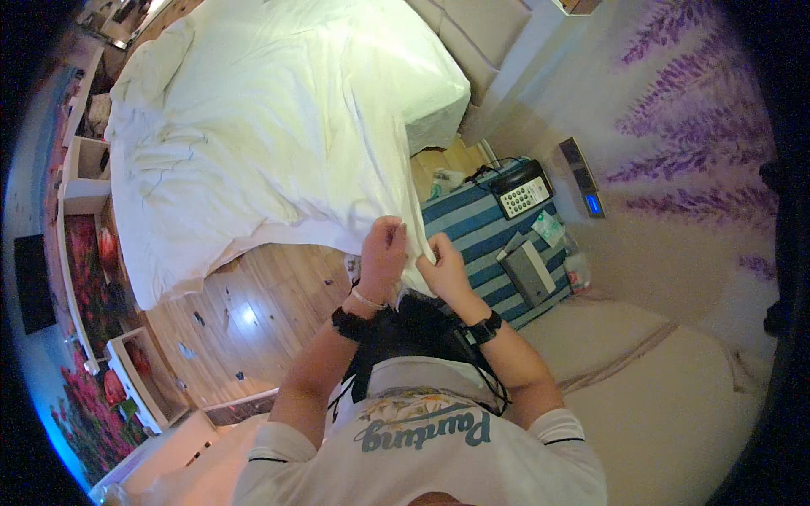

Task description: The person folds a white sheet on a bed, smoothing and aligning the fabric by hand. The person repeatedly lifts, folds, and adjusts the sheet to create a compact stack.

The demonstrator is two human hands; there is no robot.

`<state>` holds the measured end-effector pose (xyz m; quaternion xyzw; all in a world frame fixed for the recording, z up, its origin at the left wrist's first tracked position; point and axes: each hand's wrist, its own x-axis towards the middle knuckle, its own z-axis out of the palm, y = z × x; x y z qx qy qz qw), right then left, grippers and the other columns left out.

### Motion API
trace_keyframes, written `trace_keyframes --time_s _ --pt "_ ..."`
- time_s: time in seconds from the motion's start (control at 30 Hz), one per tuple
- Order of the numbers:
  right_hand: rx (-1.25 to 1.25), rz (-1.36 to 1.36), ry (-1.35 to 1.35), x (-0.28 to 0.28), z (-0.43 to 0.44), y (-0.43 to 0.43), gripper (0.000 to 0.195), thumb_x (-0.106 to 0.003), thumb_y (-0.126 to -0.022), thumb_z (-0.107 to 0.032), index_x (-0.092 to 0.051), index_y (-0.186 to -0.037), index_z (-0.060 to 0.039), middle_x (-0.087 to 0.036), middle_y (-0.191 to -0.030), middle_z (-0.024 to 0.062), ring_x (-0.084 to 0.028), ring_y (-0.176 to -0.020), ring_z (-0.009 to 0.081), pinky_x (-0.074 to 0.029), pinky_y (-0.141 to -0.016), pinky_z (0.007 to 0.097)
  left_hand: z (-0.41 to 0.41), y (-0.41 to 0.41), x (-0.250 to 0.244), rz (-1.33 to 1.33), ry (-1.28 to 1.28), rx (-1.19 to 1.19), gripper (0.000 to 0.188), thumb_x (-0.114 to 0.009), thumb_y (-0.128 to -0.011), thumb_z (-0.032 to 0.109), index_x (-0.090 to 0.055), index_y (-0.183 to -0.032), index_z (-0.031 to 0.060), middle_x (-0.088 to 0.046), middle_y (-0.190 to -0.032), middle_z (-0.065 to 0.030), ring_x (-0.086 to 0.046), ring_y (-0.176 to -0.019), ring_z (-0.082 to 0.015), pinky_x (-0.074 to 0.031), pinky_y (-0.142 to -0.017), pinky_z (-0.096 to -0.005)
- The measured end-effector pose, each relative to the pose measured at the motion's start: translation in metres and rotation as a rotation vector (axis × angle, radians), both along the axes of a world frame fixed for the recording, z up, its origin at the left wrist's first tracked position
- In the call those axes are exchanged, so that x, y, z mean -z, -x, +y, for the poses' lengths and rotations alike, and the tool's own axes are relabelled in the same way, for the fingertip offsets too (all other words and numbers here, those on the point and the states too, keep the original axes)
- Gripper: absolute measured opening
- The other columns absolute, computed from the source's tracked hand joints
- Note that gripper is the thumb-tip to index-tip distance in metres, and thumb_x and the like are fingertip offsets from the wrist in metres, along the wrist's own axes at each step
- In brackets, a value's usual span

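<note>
A wrinkled white duvet cover or sheet (272,145) spreads over the bed, and its near corner is drawn up in front of my body. My left hand (385,256) closes on the cloth close to that corner. Just to its right, my right hand (445,265) pinches the folded edge between thumb and fingers. The fabric runs taut from both hands up along the bed's right side, and a short end hangs below them. What lies inside my left fist is hidden.
Right of the bed, a blue-striped surface (487,253) carries a telephone (524,196), a grey box-like item (528,269) and small packets. A padded headboard (471,38) stands behind the bed. Small bits litter the wooden floor (266,316). White shelving (85,202) lines the left.
</note>
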<state>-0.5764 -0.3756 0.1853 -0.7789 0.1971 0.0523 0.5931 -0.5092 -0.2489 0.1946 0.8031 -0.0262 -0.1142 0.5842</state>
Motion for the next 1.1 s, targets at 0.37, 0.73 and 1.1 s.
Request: trace_keyframes --time_s 0.37,0.73,1.1 --pt "-0.050 -0.032 -0.272 0.004 -0.007 0.004 0.027 -0.060 -0.085 -0.010 -0.057 -0.111 -0.0023 -0.061 -0.097 0.0075 -0.059 -0.085 0.0164 -0.047 -0.076 0.0295 -0.031 -0.013 -0.007 0.116 0.314 0.061 0.030 -0.048 -0.085 -0.006 -0.047 -0.114 0.0010 -0.052 -0.089 -0.0065 -0.051 -0.076 -0.0135 -0.045 -0.067 -0.0275" --pt "-0.206 -0.062 -0.070 -0.001 0.019 -0.034 0.032 -0.059 -0.085 -0.004 -0.055 -0.116 -0.0023 -0.059 -0.099 0.0096 -0.056 -0.086 0.0141 -0.047 -0.071 0.0283 0.019 -0.024 0.013 -0.073 0.196 -0.192 0.040 -0.058 -0.088 0.005 -0.042 -0.124 -0.0002 -0.056 -0.105 -0.0116 -0.057 -0.094 -0.0219 -0.049 -0.083 -0.0323" --pt "-0.244 -0.150 -0.134 -0.024 0.074 -0.101 0.022 -0.049 -0.088 -0.001 -0.068 -0.098 -0.0057 -0.058 -0.092 0.0050 -0.054 -0.080 0.0142 -0.044 -0.073 0.0262 0.073 0.008 0.029 -0.289 -0.165 -0.219 0.076 -0.069 -0.073 0.009 -0.030 -0.138 0.0050 -0.041 -0.132 -0.0174 -0.041 -0.124 -0.0385 -0.030 -0.106 -0.0439"
